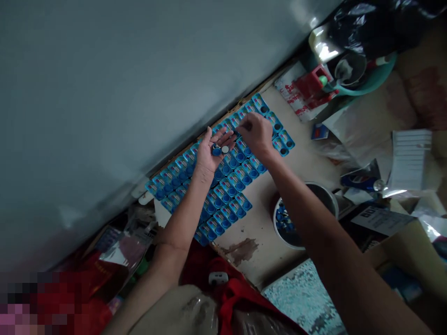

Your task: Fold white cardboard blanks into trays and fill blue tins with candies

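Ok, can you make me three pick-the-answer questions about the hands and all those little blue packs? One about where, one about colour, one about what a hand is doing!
1. Where is the round tub?
A. under the right forearm
B. on top of the blue packs
C. in the left hand

2. What colour are the packs in rows?
A. yellow
B. blue
C. green

3. How is the left hand?
A. a closed fist
B. flat on the table
C. palm up, cupping small round pieces

Answers: 1 A, the forearm crosses over it. 2 B, they all look blue. 3 C, the discs lie in the open palm while the right hand reaches to the packs.
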Demonstrator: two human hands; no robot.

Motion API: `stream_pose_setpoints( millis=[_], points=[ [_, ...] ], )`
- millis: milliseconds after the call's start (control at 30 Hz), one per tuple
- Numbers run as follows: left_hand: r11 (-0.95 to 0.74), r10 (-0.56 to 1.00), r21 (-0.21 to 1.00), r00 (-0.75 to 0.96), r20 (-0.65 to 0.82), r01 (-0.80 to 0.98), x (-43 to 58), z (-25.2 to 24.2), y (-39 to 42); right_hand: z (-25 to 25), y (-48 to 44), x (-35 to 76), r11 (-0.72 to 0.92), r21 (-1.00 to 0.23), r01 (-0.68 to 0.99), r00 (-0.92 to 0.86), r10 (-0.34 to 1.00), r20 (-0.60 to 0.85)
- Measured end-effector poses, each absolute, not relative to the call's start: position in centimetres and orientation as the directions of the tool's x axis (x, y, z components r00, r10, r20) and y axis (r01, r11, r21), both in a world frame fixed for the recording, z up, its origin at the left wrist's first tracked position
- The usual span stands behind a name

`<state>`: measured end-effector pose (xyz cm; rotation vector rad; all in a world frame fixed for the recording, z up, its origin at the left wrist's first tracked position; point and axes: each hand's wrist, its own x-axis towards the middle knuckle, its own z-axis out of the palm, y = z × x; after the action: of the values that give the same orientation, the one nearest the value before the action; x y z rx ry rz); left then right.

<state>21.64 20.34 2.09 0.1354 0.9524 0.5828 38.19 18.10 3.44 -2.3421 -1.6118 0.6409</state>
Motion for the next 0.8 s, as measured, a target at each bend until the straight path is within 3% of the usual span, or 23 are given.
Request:
stream_pose_setpoints(
  millis=[67, 133, 267, 333, 567, 667, 800],
  points=[
    [0.843, 0.520, 0.339, 0.473, -0.711, -0.417, 21.6, 1.9, 20.0, 3.9, 15.2, 37.0, -0.165, -0.572, 0.804, 0.112, 0.986, -0.127],
    [0.864, 0.488, 0.303, 0.528, -0.695, -0.401, 21.6, 1.5, 19.7, 3.9, 13.0, 36.2, -0.004, -0.642, 0.767, -0.073, 0.993, -0.094],
    [0.908, 0.412, 0.261, 0.579, -0.704, -0.329, 21.8, 0.3, 19.0, 3.6, 11.6, 36.0, 0.071, -0.658, 0.750, -0.220, 0.965, -0.146],
    [0.907, 0.415, 0.272, 0.564, -0.714, -0.323, 21.7, 0.0, 18.7, 3.6, 12.0, 36.4, 0.018, -0.668, 0.744, -0.183, 0.967, -0.177],
    [0.861, 0.490, 0.320, 0.474, -0.732, -0.395, 20.5, 0.9, 20.1, 2.7, 16.8, 38.7, -0.410, -0.683, 0.604, 0.309, 0.911, -0.273],
    [0.859, 0.493, 0.335, 0.448, -0.746, -0.387, 19.9, 1.0, 20.9, 1.7, 18.4, 39.0, -0.442, -0.588, 0.678, 0.363, 0.896, -0.255],
    [0.855, 0.500, 0.337, 0.461, -0.733, -0.393, 19.4, 0.6, 21.4, 1.1, 19.5, 38.2, -0.421, -0.363, 0.831, 0.344, 0.903, -0.258]
  ],
)
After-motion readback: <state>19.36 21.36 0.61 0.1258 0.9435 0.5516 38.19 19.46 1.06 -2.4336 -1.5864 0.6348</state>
